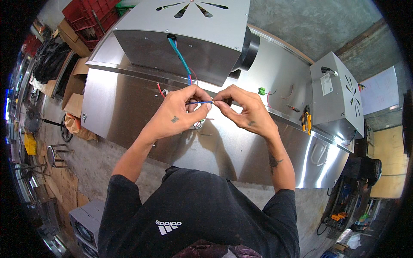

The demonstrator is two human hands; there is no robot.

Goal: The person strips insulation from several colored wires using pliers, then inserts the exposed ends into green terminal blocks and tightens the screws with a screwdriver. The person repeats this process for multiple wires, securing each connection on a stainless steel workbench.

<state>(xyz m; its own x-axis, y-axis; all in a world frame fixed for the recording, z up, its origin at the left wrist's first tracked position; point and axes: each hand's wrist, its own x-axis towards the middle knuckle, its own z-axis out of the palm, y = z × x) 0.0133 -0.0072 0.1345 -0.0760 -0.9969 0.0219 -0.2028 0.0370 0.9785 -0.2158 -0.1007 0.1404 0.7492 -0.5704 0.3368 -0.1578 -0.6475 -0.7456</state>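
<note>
A blue wire (198, 102) runs between my two hands above the steel bench. My left hand (180, 109) is closed, its thumb and forefinger pinching the wire. At the wire's end, the thumb and forefinger of my right hand (246, 107) are pinched together; the tip between them is too small to make out. Just beyond my hands stands a grey metal box (180, 51), with a teal cable (180, 56) coming out of a hole in its front face. Red wire ends (160, 89) stick out left of my left hand, and thin loose wires (198, 125) show beneath it.
The steel bench (116, 99) spans the front. To the right lie yellow-handled pliers (306, 120), a small screwdriver (293, 108) and a green connector (262, 91) with thin wires. A second grey box (337, 94) stands at the bench's right end. A stool (58, 155) is on the floor at left.
</note>
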